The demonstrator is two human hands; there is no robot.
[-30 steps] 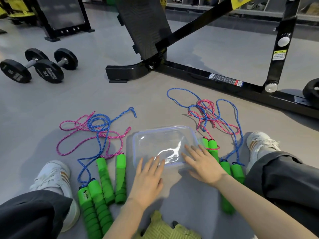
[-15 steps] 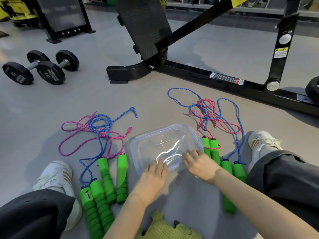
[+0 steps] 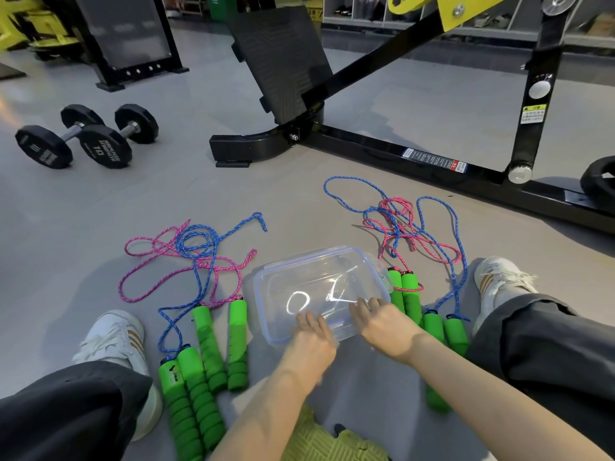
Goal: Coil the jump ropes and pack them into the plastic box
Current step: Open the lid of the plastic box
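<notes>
head view: the plastic box (image 3: 266, 324) sits tipped on the floor (image 3: 233, 194), low in the middle of the frame, its lid (image 3: 319, 281) seemingly on. the left hand (image 3: 312, 341) and right hand (image 3: 382, 324) both curl their fingers over its near rim. the jump ropes (image 3: 186, 261) lie in loose tangles to its left and right. this looks like opening the box. next, the lid must come free before any rope is coiled.

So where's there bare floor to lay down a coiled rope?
Bare floor lies beyond the box, between the left ropes and right ropes, up to the black machine base; also between the dumbbells and the left ropes. Both sides of the box are crowded with green handles.
</notes>
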